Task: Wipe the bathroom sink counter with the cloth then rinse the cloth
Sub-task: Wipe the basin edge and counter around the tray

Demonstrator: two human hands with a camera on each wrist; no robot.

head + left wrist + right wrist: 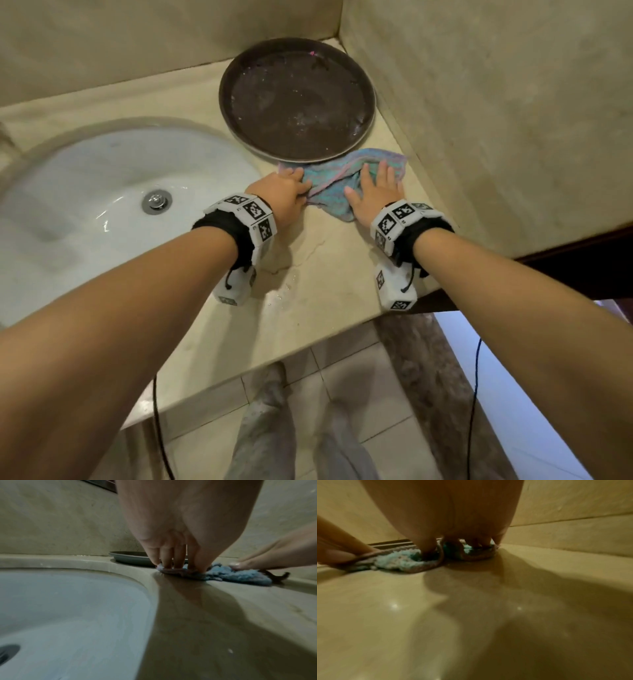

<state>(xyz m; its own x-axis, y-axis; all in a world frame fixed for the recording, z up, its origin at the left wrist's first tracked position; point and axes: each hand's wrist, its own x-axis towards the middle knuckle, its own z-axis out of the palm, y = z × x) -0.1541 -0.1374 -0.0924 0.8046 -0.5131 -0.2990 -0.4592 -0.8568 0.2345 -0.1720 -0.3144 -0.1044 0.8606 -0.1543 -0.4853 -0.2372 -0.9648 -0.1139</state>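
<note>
A blue and pink terry cloth (329, 185) lies crumpled on the beige counter (325, 274), between the sink and the right wall. My right hand (371, 190) lies flat on the cloth's right half, fingers spread and palm down. The fingertips of my left hand (303, 186) press on the cloth's left edge. From the left wrist, my left hand (178, 566) comes down on a rolled fold of the cloth (236, 576). From the right wrist, the right hand (458, 543) bears on the cloth (397, 561).
A dark round tray (298, 102) sits in the back corner, its rim touching the cloth. The white sink (85, 205) with its metal drain (156, 201) is to the left. A tiled wall (496, 120) rises close on the right. A thin water streak (301, 253) lies near the front edge.
</note>
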